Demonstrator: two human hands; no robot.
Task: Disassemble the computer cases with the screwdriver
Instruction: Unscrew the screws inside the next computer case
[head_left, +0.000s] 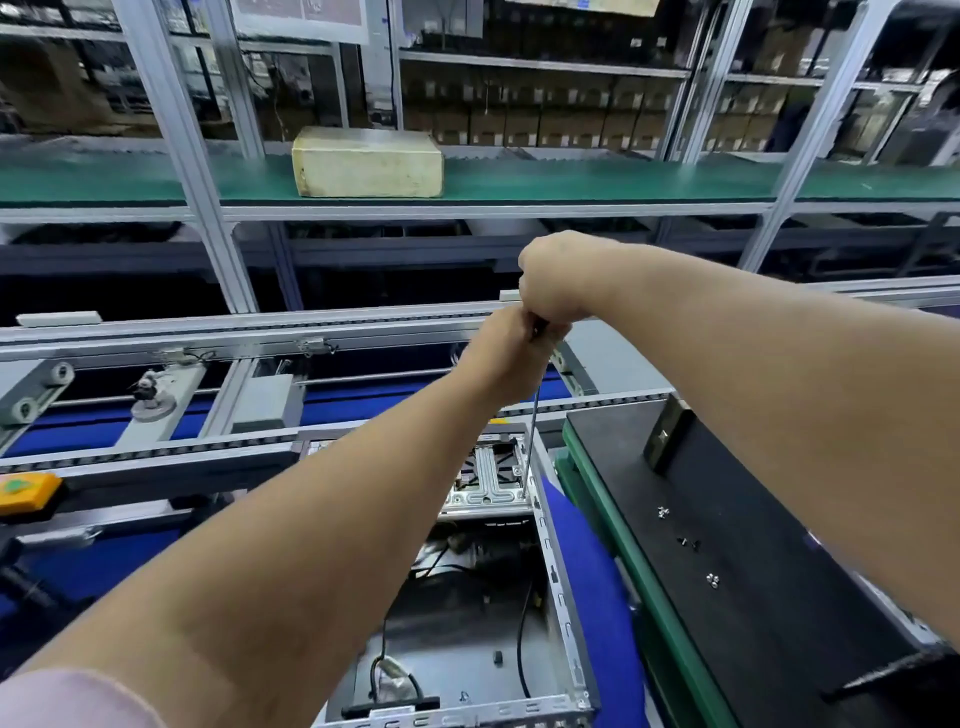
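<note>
Open computer case (545, 597) with a screwdriver (531, 441) standing in it.
The grey metal case lies with its open side up, cables loose inside; the thin, near-upright shaft meets a silver bracket (488, 478) at the far right corner.

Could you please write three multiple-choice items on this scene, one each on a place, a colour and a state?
1. Where does the screwdriver tip rest?
A. on the metal bracket inside the open computer case
B. on the black panel
C. on the shelf

2. What colour is the mat on the shelf under the yellowed box?
A. red
B. green
C. white

3. How is the screwdriver held?
A. lying loose
B. by one hand
C. by both hands

Answers: 1 A, the shaft ends at the metal bracket in the computer case. 2 B, the mat is green. 3 C, the left hand and right hand both grip the handle.
</note>
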